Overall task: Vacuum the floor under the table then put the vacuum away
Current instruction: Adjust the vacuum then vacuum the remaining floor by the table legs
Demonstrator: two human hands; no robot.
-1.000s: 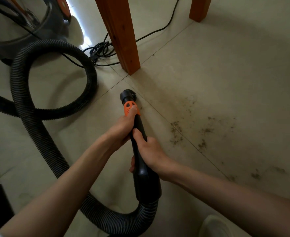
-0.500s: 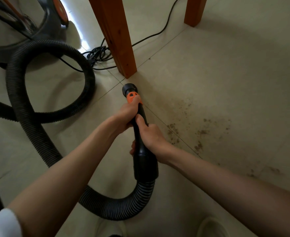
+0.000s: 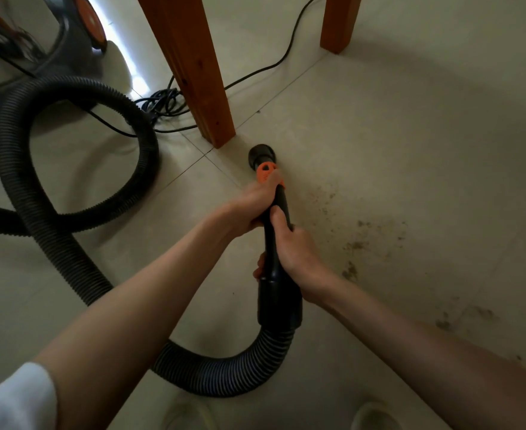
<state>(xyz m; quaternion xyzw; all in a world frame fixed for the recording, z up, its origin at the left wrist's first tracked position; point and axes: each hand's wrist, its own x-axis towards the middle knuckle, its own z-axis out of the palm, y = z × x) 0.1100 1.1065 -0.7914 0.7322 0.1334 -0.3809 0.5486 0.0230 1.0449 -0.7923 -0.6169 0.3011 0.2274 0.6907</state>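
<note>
The vacuuming step is in hand: the left hand [image 3: 249, 209] and right hand [image 3: 295, 246] both grip the hose handle [image 3: 275, 243], its nozzle [image 3: 260, 155] apparently just off the floor [image 3: 410, 150] beside the bench leg [image 3: 199, 72], so the next move should sweep it right across the dirt [image 3: 357, 243].

I can read no text, label, brand, number or sign anywhere in this view. The orange collar [image 3: 266, 172] on the vacuum nozzle [image 3: 276, 231] bears a raised mark, but I cannot make it out as lettering.
</note>
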